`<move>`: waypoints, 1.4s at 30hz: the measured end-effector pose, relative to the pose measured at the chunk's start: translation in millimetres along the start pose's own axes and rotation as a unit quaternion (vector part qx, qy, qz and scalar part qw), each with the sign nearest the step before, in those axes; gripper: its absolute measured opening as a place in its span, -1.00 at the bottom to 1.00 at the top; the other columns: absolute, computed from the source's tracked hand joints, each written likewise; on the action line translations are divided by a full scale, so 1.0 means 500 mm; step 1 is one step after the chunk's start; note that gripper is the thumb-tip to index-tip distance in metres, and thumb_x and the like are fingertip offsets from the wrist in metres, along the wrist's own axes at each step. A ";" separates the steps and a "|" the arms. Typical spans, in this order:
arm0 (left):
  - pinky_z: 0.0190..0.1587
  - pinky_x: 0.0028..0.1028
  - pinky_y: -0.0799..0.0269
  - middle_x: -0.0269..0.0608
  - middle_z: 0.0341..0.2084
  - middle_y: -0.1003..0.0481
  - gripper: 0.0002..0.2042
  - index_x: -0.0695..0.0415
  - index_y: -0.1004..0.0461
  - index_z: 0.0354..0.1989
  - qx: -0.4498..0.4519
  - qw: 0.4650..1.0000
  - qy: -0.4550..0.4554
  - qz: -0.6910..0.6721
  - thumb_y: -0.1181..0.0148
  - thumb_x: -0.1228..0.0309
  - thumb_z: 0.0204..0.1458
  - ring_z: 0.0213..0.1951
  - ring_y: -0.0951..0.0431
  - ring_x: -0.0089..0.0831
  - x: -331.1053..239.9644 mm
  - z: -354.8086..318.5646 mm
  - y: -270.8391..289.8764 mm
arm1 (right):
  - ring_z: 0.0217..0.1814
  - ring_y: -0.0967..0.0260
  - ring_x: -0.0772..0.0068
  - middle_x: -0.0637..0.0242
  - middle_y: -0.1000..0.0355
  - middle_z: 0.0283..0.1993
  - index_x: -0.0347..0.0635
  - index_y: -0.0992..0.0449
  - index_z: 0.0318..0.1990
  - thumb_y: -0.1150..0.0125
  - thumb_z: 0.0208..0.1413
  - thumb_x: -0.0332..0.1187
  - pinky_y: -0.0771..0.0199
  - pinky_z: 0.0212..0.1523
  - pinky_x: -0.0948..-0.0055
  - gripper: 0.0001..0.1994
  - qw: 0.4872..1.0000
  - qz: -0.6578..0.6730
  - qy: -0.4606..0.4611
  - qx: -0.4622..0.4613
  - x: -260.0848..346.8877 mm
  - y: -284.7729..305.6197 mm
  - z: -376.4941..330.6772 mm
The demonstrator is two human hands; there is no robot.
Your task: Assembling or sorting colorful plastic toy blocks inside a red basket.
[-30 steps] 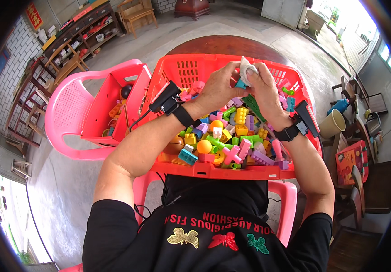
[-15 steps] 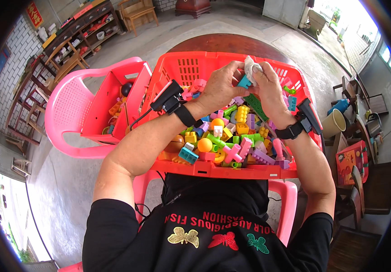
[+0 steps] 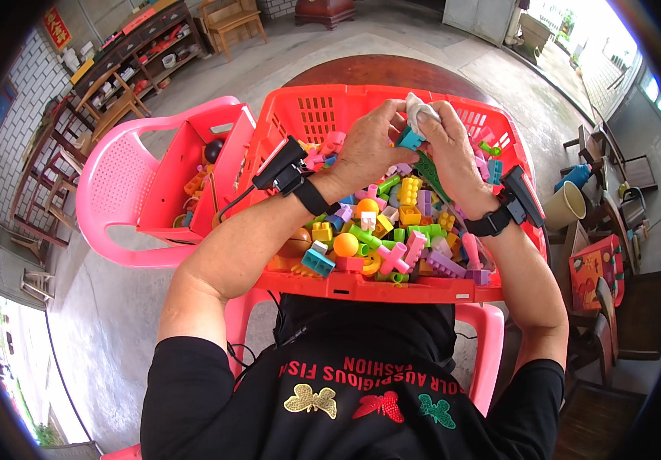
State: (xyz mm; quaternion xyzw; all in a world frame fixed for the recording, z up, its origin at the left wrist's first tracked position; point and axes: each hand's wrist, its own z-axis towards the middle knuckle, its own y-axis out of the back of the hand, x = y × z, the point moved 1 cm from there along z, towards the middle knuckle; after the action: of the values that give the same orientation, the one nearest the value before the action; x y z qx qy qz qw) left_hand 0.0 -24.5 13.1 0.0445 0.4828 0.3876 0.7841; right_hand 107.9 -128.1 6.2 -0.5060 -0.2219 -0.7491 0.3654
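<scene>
Over the red basket (image 3: 330, 290), my left hand (image 3: 370, 147) pinches a teal toy block (image 3: 409, 139) between thumb and fingers. My right hand (image 3: 450, 153) grips a crumpled whitish cloth (image 3: 418, 113), which touches the top of the block. Part of the block is hidden behind the cloth and fingers. Below both hands the basket is heaped with building blocks in many colours, among them a green long piece (image 3: 430, 178), a yellow block (image 3: 409, 190), an orange ball (image 3: 346, 245) and another teal block (image 3: 317, 263).
On the left a pink plastic chair (image 3: 108, 180) carries a red box (image 3: 163, 195) with a few toys in it. A round brown table (image 3: 392, 70) shows behind the basket. To the right stand a cream bucket (image 3: 563, 209) and wooden chairs.
Both hands have shifted slightly, with the cloth moving a little left and up against the teal block. Each hand keeps its hold, and the pile below looks the same.
</scene>
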 end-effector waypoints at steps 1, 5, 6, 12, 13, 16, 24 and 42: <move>-0.25 -0.43 -0.44 -0.20 -0.32 -0.48 -0.39 0.15 -0.29 -0.01 -0.005 1.000 -0.007 0.013 -0.42 0.44 -0.32 -0.31 -0.55 -0.38 0.001 0.001 0.001 | -0.40 -0.26 0.61 0.40 -0.33 -0.37 -0.21 -0.33 -0.22 -0.04 0.17 -0.31 -0.33 -0.44 0.54 -0.83 0.999 -0.033 0.018 0.005 -0.005 0.002 0.000; -0.26 -0.41 -0.44 -0.20 -0.32 -0.48 -0.36 0.15 -0.29 -0.02 0.008 0.999 0.016 0.045 -0.45 0.40 -0.35 -0.32 -0.55 -0.37 0.001 0.003 0.005 | -0.37 -0.29 0.60 0.37 -0.37 -0.38 -0.21 -0.36 -0.19 -0.06 0.14 -0.32 -0.36 -0.41 0.55 -0.82 0.986 -0.155 0.054 0.010 -0.001 0.002 -0.002; -0.26 -0.41 -0.44 -0.20 -0.32 -0.48 -0.36 0.15 -0.29 -0.02 0.008 0.999 0.016 0.046 -0.45 0.40 -0.35 -0.32 -0.55 -0.37 0.001 0.003 0.005 | -0.37 -0.29 0.60 0.37 -0.37 -0.38 -0.21 -0.36 -0.19 -0.06 0.14 -0.32 -0.36 -0.41 0.55 -0.82 0.986 -0.155 0.054 0.010 0.004 0.002 -0.001; -0.27 -0.38 -0.44 -0.17 -0.33 -0.48 -0.33 0.16 -0.26 -0.01 0.012 0.997 -0.038 0.068 -0.47 0.36 -0.37 -0.35 -0.56 -0.33 -0.003 0.003 -0.005 | -0.37 -0.29 0.62 0.38 -0.38 -0.39 -0.20 -0.37 -0.19 -0.06 0.13 -0.37 -0.35 -0.47 0.56 -0.86 0.991 -0.115 0.066 -0.002 0.014 0.007 0.002; -0.27 -0.37 -0.44 -0.17 -0.34 -0.48 -0.32 0.16 -0.26 -0.01 0.008 0.996 -0.039 0.080 -0.47 0.35 -0.37 -0.35 -0.56 -0.32 -0.001 0.003 -0.005 | -0.36 -0.29 0.63 0.39 -0.38 -0.38 -0.19 -0.38 -0.19 -0.05 0.14 -0.37 -0.35 -0.45 0.56 -0.86 0.993 -0.102 0.052 0.007 0.013 0.007 0.004; -0.25 -0.37 -0.44 -0.17 -0.32 -0.48 -0.32 0.16 -0.25 0.00 -0.001 0.993 -0.054 0.102 -0.46 0.34 -0.37 -0.33 -0.55 -0.30 0.005 0.002 -0.005 | -0.33 -0.29 0.64 0.41 -0.38 -0.34 -0.18 -0.38 -0.20 -0.05 0.14 -0.37 -0.35 -0.40 0.57 -0.87 0.999 -0.048 0.010 0.021 0.003 0.008 0.006; -0.15 -0.34 -0.41 -0.11 -0.21 -0.43 -0.33 0.17 -0.25 0.01 -0.001 0.984 -0.080 0.161 -0.44 0.34 -0.36 -0.18 -0.50 -0.24 -0.006 -0.002 0.004 | -0.25 -0.31 0.61 0.40 -0.40 -0.26 -0.21 -0.39 -0.18 -0.06 0.15 -0.31 -0.34 -0.33 0.57 -0.82 0.995 0.051 -0.076 0.039 -0.001 0.008 0.000; -0.25 -0.30 -0.41 -0.13 -0.29 -0.41 -0.43 0.16 -0.28 -0.03 0.011 0.980 -0.099 0.172 -0.37 0.32 -0.27 -0.28 -0.49 -0.22 0.016 0.006 0.006 | -0.22 -0.25 0.65 0.44 -0.32 -0.23 -0.13 -0.35 -0.13 -0.10 0.14 -0.25 -0.31 -0.27 0.55 -0.78 0.987 0.120 -0.091 0.051 0.014 0.006 -0.003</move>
State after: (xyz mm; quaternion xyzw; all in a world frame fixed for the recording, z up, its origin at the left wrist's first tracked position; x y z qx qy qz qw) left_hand 2.5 -16.2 10.1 0.1736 0.3919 0.5055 0.7489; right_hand 107.7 -133.4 11.9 -0.5758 -0.2302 -0.6381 0.4564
